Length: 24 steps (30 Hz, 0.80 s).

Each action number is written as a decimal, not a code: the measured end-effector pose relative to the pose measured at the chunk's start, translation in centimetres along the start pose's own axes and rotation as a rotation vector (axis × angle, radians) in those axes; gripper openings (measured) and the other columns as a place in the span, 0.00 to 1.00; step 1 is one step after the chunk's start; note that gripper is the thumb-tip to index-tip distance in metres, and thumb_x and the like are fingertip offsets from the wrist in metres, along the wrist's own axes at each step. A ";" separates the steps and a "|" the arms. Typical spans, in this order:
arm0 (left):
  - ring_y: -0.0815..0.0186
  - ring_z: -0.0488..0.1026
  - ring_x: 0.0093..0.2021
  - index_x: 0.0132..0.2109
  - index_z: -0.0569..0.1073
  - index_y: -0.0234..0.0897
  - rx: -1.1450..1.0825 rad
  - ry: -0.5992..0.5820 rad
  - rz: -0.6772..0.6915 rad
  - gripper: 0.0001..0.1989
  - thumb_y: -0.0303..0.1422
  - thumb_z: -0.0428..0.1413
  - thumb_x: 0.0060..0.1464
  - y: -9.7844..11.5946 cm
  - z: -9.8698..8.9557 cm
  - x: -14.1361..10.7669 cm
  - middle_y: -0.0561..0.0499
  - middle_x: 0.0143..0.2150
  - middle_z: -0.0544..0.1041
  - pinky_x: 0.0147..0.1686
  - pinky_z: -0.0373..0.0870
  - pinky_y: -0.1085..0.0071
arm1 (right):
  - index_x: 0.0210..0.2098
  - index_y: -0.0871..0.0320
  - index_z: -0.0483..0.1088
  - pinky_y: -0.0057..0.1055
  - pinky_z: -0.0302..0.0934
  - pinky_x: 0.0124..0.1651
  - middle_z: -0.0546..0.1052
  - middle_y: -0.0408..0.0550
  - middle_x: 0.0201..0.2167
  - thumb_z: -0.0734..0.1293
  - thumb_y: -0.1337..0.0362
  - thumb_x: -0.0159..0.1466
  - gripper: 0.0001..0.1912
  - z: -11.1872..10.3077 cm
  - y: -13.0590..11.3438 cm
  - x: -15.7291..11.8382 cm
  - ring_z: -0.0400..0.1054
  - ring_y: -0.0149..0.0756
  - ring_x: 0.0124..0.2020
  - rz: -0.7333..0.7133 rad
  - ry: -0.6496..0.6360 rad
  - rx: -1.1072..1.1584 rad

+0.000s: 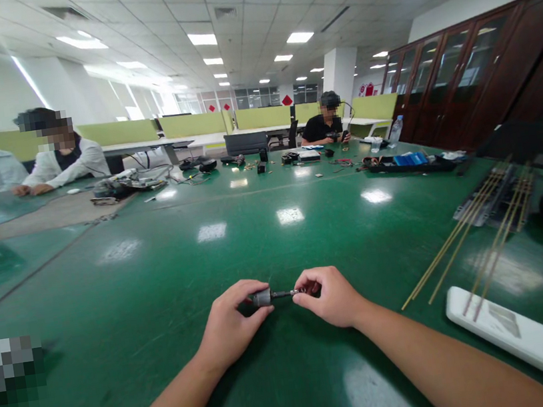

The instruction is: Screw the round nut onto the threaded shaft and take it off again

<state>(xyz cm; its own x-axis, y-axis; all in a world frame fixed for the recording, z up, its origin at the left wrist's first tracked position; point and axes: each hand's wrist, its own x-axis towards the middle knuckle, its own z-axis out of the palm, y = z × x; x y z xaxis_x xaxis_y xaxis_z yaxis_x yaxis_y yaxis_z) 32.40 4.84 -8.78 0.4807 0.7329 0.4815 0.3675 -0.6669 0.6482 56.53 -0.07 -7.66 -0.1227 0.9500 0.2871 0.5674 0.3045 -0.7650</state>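
Note:
Between both hands, just above the green tabletop, is a small grey motor-like cylinder point(263, 297) with a thin dark shaft point(281, 294) lying level and pointing right. My left hand point(235, 320) pinches the cylinder between thumb and fingers. At the other end, the thumb and index finger of my right hand point(329, 298) close on the shaft's tip, and its remaining fingers curl inward. Whether a separate small piece sits on that tip, I cannot tell, since the fingertips cover it.
Several thin brass-coloured rods point(451, 242) and a long white device point(528, 339) lie at the right. A black tray point(410, 164), a bottle point(396, 131), tools and cables point(130, 183) line the table's far side. Other people point(65, 151) sit at the left and far end.

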 end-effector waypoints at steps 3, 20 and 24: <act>0.60 0.74 0.47 0.49 0.75 0.44 -0.001 -0.003 0.007 0.14 0.29 0.63 0.55 0.1 0.0 0.0 0.50 0.47 0.77 0.50 0.70 0.62 | 0.32 0.58 0.76 0.29 0.61 0.32 0.77 0.44 0.26 0.70 0.61 0.59 0.06 -0.1 0.0 0.0 0.69 0.33 0.28 0.004 0.001 0.010; 0.57 0.74 0.53 0.59 0.68 0.37 -0.438 0.172 -0.383 0.23 0.44 0.55 0.62 0.8 -2.9 -0.2 0.42 0.54 0.75 0.54 0.72 0.61 | 0.28 0.57 0.61 0.25 0.51 0.20 0.66 0.39 0.15 0.57 0.44 0.68 0.24 0.0 1.8 1.2 0.57 0.28 0.15 0.253 0.054 0.608; 0.54 0.76 0.52 0.53 0.73 0.38 -0.293 0.164 -0.391 0.20 0.45 0.59 0.59 2.3 -8.0 -4.2 0.42 0.51 0.78 0.52 0.75 0.58 | 0.28 0.57 0.62 0.25 0.55 0.22 0.69 0.39 0.17 0.62 0.46 0.66 0.21 0.1 1.6 0.9 0.60 0.28 0.16 0.233 0.024 0.605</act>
<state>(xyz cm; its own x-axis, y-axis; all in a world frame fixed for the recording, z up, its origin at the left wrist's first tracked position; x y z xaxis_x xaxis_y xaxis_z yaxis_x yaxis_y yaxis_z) 24.82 1.30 -4.63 0.2121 0.9470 0.2412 0.2451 -0.2905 0.9250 57.22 1.28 -8.65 -0.0292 0.9962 0.0820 0.0168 0.0825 -0.9964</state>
